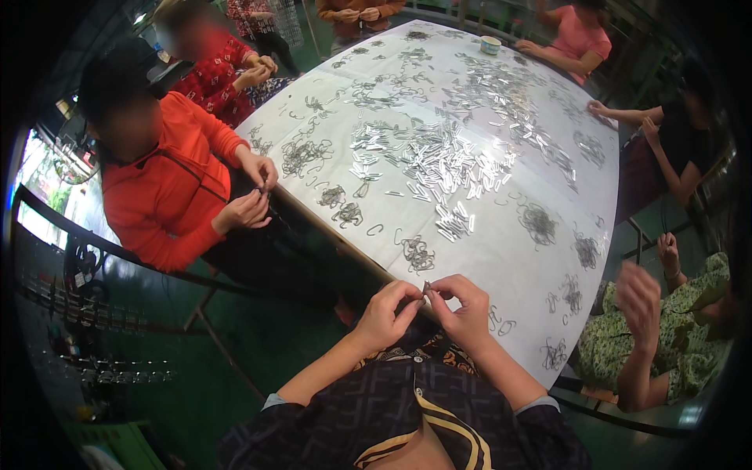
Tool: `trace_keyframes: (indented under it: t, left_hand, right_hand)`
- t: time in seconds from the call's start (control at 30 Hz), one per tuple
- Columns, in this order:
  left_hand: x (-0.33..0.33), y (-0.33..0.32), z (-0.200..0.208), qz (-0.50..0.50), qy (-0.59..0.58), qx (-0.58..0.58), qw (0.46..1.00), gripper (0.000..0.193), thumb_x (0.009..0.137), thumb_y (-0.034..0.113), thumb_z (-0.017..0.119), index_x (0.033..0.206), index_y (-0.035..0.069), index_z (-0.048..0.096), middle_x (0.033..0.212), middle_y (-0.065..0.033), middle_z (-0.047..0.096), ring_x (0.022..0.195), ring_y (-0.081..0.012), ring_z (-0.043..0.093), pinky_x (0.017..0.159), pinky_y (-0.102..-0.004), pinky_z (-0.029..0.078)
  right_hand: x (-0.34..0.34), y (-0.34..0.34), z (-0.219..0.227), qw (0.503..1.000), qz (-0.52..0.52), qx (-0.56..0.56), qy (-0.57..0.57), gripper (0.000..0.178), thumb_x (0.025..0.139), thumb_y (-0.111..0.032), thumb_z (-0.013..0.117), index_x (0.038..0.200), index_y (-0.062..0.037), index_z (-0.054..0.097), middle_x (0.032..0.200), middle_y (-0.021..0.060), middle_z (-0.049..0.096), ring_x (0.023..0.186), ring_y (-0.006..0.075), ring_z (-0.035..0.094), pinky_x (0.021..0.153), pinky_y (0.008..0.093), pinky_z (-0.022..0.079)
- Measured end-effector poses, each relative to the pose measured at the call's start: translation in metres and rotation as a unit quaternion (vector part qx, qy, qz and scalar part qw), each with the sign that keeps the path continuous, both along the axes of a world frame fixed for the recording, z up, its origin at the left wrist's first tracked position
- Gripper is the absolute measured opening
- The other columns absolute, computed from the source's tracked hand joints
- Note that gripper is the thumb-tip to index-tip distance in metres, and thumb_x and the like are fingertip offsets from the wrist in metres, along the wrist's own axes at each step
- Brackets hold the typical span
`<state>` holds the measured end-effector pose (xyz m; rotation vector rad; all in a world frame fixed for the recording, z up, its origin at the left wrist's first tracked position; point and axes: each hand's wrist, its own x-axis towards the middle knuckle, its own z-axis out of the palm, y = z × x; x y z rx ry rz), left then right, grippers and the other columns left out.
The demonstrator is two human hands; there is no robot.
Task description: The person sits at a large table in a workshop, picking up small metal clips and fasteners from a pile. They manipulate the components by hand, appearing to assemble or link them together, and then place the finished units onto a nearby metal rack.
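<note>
My left hand (389, 315) and my right hand (460, 310) meet over the near edge of the table, fingertips almost touching. Both are closed in a pinch on a small dark metal piece (427, 288), mostly covered by the fingers, so its exact shape is unclear. Just beyond my hands lies a pile of bent grey wire hooks (418, 254). Farther in, a broad heap of short, shiny flat metal strips (458, 160) spreads across the middle of the table. More wire hooks (502, 321) lie loose beside my right hand.
The white-covered table (486, 270) holds several more hook piles, such as one at the right (537, 224). A small tub (490, 45) stands at the far edge. Several people sit around, including one in an orange-red jacket (164, 188) at left and one in a green patterned top (658, 337) at right.
</note>
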<state>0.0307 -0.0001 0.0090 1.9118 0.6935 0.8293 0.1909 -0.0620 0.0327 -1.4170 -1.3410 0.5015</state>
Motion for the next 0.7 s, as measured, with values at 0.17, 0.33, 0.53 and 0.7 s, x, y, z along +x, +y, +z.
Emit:
trace_keyframes:
  t: [0.17, 0.33, 0.53, 0.7]
  left_hand:
    - [-0.002, 0.001, 0.002, -0.017, -0.004, -0.009, 1.000, 0.011, 0.083, 0.000, 0.064, 0.093, -0.001, 0.061, 0.087, -0.0132, 0.063, 0.080, -0.0278, 0.063, 0.072, -0.0339, 0.049]
    - [-0.013, 0.016, -0.002, -0.076, -0.025, -0.072, 0.994, 0.016, 0.081, -0.002, 0.066, 0.097, -0.002, 0.066, 0.096, -0.0108, 0.069, 0.087, -0.0189, 0.066, 0.079, -0.0296, 0.051]
    - [0.020, 0.069, 0.002, -0.063, 0.049, -0.009, 0.997, 0.017, 0.088, 0.000, 0.061, 0.104, -0.003, 0.067, 0.099, -0.0099, 0.070, 0.087, -0.0127, 0.064, 0.078, -0.0271, 0.050]
    - [0.105, 0.104, -0.022, -0.147, 0.057, 0.149, 0.976, 0.017, 0.085, 0.002, 0.063, 0.101, -0.002, 0.067, 0.096, -0.0131, 0.069, 0.087, -0.0248, 0.067, 0.078, -0.0319, 0.051]
  right_hand:
    - [0.000, -0.004, -0.006, 0.998, 0.020, 0.058, -0.008, 0.011, 0.077, 0.000, 0.071, 0.087, -0.0029, 0.068, 0.080, 0.0100, 0.067, 0.069, 0.0231, 0.065, 0.061, 0.0311, 0.051]
    - [0.001, -0.011, -0.013, 0.995, 0.022, 0.087, -0.037, 0.012, 0.076, -0.001, 0.071, 0.087, -0.0039, 0.067, 0.082, 0.0090, 0.067, 0.074, 0.0252, 0.065, 0.064, 0.0334, 0.052]
    - [0.007, -0.021, -0.018, 0.994, 0.034, 0.092, -0.051, 0.014, 0.075, -0.003, 0.072, 0.087, -0.0059, 0.066, 0.082, 0.0081, 0.066, 0.075, 0.0261, 0.064, 0.068, 0.0351, 0.051]
    - [0.008, -0.028, -0.020, 0.992, 0.039, 0.099, -0.072, 0.013, 0.075, -0.004, 0.073, 0.086, -0.0058, 0.065, 0.083, 0.0073, 0.066, 0.076, 0.0263, 0.064, 0.068, 0.0355, 0.050]
